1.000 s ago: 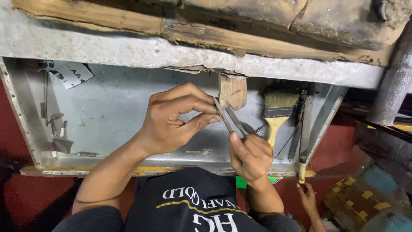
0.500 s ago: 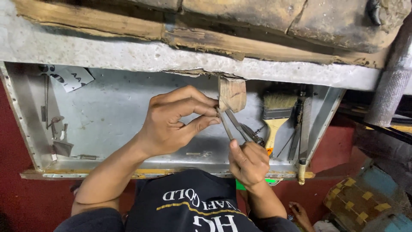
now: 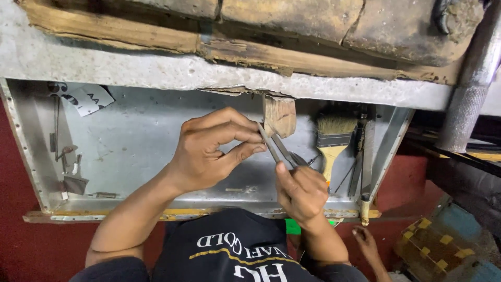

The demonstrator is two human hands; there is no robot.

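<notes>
A workshop: a worn metal tray holds a paintbrush, files and small tools.

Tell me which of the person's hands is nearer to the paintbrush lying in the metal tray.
Right. The right hand holds metal tweezers just beside the paintbrush, close to its yellow handle. The left hand pinches at the tweezer tips farther away, with the right hand between it and the brush.

metal tweezers, tilted, above tray
</notes>
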